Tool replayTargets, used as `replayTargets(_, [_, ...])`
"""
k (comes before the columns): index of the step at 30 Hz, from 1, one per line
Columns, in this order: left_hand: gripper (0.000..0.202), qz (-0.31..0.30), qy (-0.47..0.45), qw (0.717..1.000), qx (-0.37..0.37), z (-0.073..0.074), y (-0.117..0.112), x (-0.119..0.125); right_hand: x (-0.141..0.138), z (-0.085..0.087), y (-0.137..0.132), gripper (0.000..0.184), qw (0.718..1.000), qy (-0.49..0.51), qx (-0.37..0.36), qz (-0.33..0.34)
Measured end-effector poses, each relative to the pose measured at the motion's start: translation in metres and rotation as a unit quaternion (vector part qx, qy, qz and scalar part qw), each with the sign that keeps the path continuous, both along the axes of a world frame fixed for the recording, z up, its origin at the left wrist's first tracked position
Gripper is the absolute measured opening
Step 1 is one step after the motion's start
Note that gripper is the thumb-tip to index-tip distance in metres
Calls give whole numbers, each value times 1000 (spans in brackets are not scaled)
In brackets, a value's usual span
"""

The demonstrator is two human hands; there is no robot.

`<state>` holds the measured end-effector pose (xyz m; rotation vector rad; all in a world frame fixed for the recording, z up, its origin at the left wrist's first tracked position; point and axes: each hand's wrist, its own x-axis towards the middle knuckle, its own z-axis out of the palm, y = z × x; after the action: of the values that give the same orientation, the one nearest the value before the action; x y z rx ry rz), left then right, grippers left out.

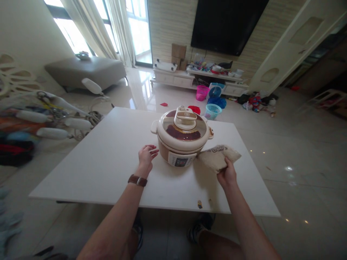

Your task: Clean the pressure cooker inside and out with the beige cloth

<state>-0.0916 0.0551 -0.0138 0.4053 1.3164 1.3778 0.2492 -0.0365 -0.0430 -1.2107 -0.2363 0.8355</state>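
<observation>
A person's two bare hands reach over a white table (108,159) on which a beige-and-tan electric cooker (182,139) stands upright, a little right of the middle, its domed lid (169,134) in place. The lid has a clear window and a raised, brown-topped handle (187,115); a control panel (182,161) with a dark display faces the person. The left hand (148,157), with a brown-strapped wristwatch (137,180) above it, is empty, fingers loosely spread and slightly bent, just beside the cooker's left side; whether the fingertips touch it cannot be told. The right hand (228,173) pinches the right part of a beige cloth (217,159) with a dark pattern, thumb on top and fingers beneath. The cloth is at the cooker's lower right, its left corner close to the base; contact there is unclear. A small yellow-and-blue cartoon figure (200,204) marks the table's near edge. Beyond the table, a pink basket (202,93) and a pale turquoise basket (213,111) stand on the shiny floor, below a wall-mounted television (229,25).
</observation>
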Motion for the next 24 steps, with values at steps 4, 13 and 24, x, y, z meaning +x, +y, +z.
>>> replayTargets(4, [15,-27,1,1000,-4,-5,-3,4,34,21,-11,38,991,75,106,20])
replayTargets(13, [17,-59,19,998,-9,-17,-16,15,83,-9,-43,39,990,124,-11,-74])
replayTargets(24, [10,-66,121,990,10,-19,-90,38,132,-14,-147,26,969,60,-206,-121])
